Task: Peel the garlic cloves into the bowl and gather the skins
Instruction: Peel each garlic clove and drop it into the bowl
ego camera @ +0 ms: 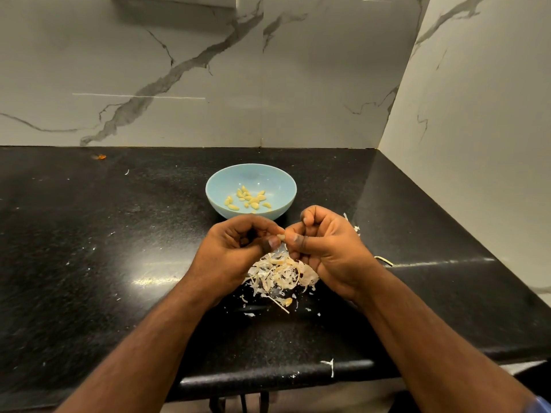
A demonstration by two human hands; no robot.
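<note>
Both hands meet above the black counter (89, 263), just in front of the pale blue bowl (214, 201). The left hand (235, 248) has its fingers curled in and its thumb pressed to a small garlic clove (281, 236) — only the pale tip shows between the two thumbs. The right hand (325, 248) is curled as well, thumb and forefinger nipping the same clove from the other side. Whether either palm hides anything more I cannot tell.

The clove looks tiny, light and firm, and its skin is papery and brittle (it likely tears in flakes instead of coming off whole). A bared clove tends to be slick and a little sticky, so the surest hold is probably fingertips at the blunt root end, with a nail lifting the skin from the tip.

Peeled cloves (249, 198) lie in the bottom of the bowl. The skins (280, 275) lie in a loose heap under the hands, with stray flakes scattered round it — featherlight, best swept together with a flat hand
</note>
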